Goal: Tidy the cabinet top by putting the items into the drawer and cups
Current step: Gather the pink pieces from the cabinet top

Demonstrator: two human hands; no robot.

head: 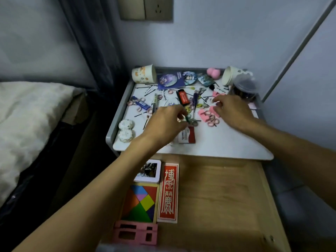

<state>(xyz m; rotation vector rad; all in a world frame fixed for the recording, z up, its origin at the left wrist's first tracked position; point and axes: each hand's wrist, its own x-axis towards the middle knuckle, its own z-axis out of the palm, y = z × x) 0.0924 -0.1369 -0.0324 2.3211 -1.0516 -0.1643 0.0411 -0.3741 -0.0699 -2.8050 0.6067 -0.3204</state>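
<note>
My left hand (pixel 166 122) pinches a green pen (pixel 185 117) at the centre of the top (pixel 218 142), and my right hand (pixel 232 110) curls over the rings (pixel 211 120) at 3 o'clock, grip indeterminate, both probably clearing clutter toward the open drawer (pixel 218 197) at 6 o'clock.

The single camera rides on the person's head, above and just in front of the cabinet top (pixel 218 146), tipped forward and down. It sits close. The left forearm (pixel 87 200) and right forearm (pixel 294 148) run in from the bottom and the right edge. The open drawer (pixel 218 197) fills the near edge, the wall socket (pixel 158 8) marks the far top, and the bed (pixel 27 115) lies to the left. The wide lens bends the borders, and the middle looks smeared, perhaps from motion.
</note>
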